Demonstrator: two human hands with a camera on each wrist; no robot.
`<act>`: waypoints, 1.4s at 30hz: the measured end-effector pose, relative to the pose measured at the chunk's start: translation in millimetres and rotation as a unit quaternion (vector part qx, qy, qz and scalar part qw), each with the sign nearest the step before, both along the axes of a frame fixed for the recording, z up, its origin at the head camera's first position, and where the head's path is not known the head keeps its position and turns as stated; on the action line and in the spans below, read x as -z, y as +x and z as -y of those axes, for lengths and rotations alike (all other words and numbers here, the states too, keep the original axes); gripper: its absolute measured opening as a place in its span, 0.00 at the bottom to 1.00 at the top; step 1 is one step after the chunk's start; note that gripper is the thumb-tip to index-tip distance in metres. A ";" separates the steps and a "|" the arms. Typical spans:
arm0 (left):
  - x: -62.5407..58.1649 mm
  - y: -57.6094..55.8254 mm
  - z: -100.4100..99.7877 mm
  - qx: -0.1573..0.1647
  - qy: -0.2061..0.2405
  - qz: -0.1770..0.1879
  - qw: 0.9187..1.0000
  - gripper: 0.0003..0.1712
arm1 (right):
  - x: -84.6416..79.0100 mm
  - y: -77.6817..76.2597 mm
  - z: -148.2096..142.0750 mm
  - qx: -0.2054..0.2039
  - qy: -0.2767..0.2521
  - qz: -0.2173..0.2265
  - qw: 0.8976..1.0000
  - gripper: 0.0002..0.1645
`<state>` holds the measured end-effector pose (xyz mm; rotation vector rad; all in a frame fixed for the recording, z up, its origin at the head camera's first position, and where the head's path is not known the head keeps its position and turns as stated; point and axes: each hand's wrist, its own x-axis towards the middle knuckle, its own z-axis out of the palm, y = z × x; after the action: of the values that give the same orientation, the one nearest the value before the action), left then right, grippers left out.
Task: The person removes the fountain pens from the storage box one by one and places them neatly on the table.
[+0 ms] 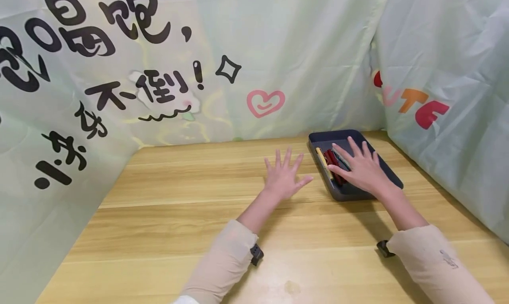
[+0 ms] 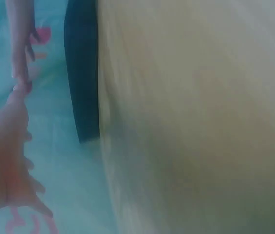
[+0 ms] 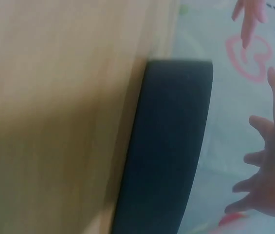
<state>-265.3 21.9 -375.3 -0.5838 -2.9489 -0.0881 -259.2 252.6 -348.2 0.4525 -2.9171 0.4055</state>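
Observation:
My left hand (image 1: 282, 178) hovers over the wooden table with its fingers spread, just left of a dark tray (image 1: 391, 176). Above the tray is my right hand (image 1: 363, 169), its fingers also spread wide and holding nothing. Inside the tray's left part lie a yellow pen-like stick (image 1: 324, 163), a dark red item (image 1: 335, 168) and a grey item, partly hidden by the right hand. In the right wrist view the tray's side wall (image 3: 164, 146) stands below and beside the right hand (image 3: 271, 165). The left wrist view shows the left hand (image 2: 6, 161) with nothing in its fingers.
The wooden table (image 1: 179, 224) reaches back to a printed cloth (image 1: 222, 25) with black lettering and a pink heart. Another cloth (image 1: 445, 65) hangs along the right side, close to the tray. Small black devices sit at both sleeves' cuffs.

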 end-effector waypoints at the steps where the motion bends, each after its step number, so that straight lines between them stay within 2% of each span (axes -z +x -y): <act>1: 0.5 1.4 -6.1 0.004 0.006 0.002 1.000 0.45 | 0.2 1.6 -5.1 0.002 -0.001 0.003 1.000 0.46; 5: 3.9 6.6 -29.1 0.016 0.022 0.008 1.000 0.47 | 3.2 5.7 -23.0 0.013 -0.018 0.015 1.000 0.46; 15: 12.2 19.1 -77.9 0.019 0.048 0.034 0.998 0.48 | 15.3 10.6 -59.8 0.048 -0.038 0.011 0.998 0.46; 22: 20.6 22.8 -105.9 -0.006 0.043 0.015 0.999 0.47 | 26.4 8.3 -86.3 0.042 -0.030 0.004 0.999 0.45; 25: 25.5 23.6 -115.7 -0.019 0.050 0.008 0.999 0.48 | 32.4 7.5 -97.4 0.029 -0.034 0.017 0.999 0.44; 32: 37.6 24.7 -129.5 -0.066 0.095 -0.004 0.993 0.50 | 44.6 3.2 -111.4 0.021 -0.059 0.092 0.994 0.49; 37: 43.3 23.0 -130.5 -0.086 0.087 -0.005 0.993 0.55 | 51.4 0.7 -114.6 0.011 -0.075 0.086 0.993 0.51; 42: 45.7 21.9 -130.3 -0.090 0.086 0.006 0.992 0.57 | 56.6 -1.2 -115.8 0.004 -0.102 0.085 0.991 0.52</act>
<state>-243.4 152.2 -421.1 -0.2928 -2.9483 -0.3245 -260.4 368.4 -404.8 0.3933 -2.9943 0.7680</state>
